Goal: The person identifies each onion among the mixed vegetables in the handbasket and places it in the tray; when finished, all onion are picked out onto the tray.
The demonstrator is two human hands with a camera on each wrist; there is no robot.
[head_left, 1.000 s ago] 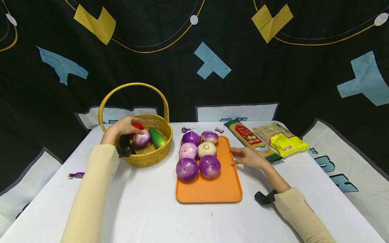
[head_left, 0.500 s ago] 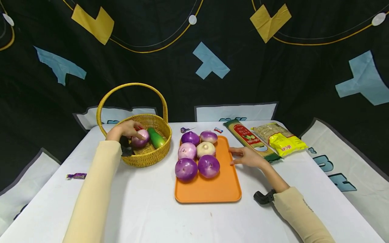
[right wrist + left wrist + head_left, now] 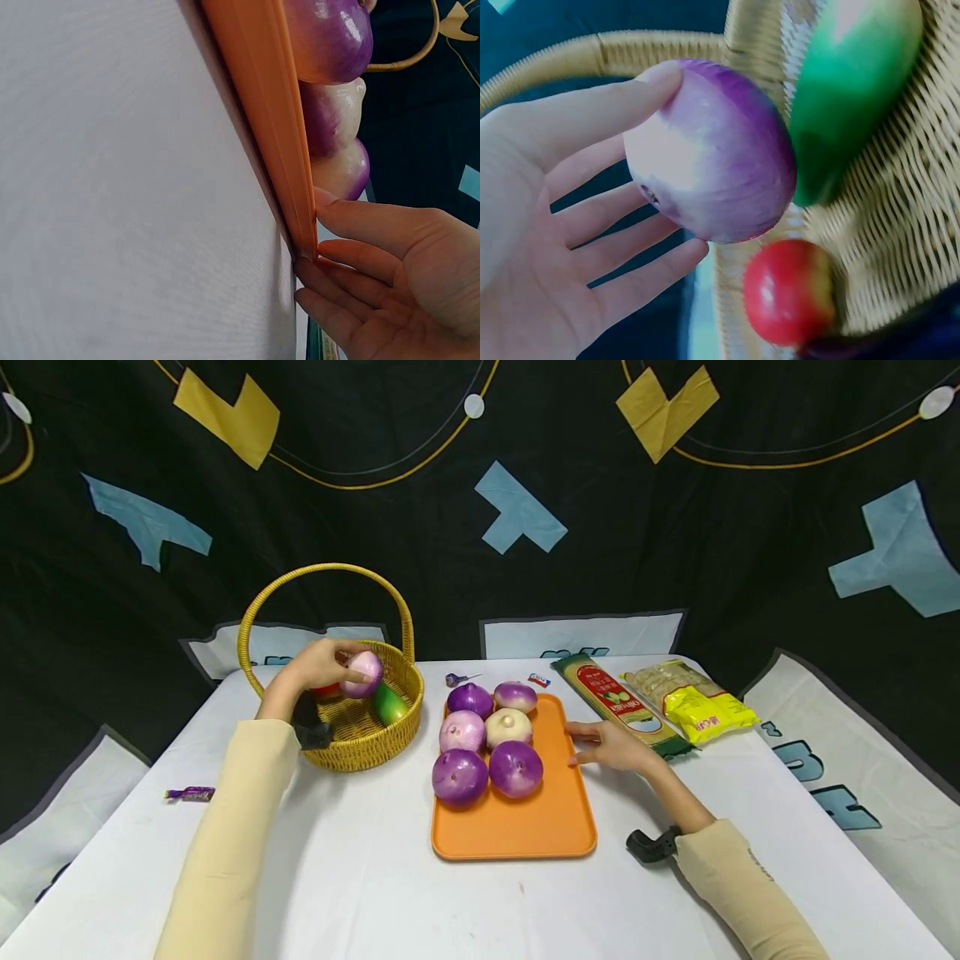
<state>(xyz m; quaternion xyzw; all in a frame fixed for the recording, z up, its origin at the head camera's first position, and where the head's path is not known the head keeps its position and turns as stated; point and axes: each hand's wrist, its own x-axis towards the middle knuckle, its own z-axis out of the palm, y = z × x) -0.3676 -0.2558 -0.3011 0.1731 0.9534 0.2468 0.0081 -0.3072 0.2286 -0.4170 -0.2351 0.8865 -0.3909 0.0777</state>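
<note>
Fingers (image 3: 592,112) of the left hand (image 3: 315,667) curl round a purple-and-white onion (image 3: 363,672) — thumb on top, fingers beneath — holding it clear above the woven basket (image 3: 365,752), near the rim. Inside the basket: a green vegetable (image 3: 388,703) and a red fruit (image 3: 789,291). The right hand (image 3: 617,748) lies with fingers straight, fingertips against the right edge of the orange tray (image 3: 525,827) — gripping nothing. Six onions (image 3: 487,735) sit on the tray.
</note>
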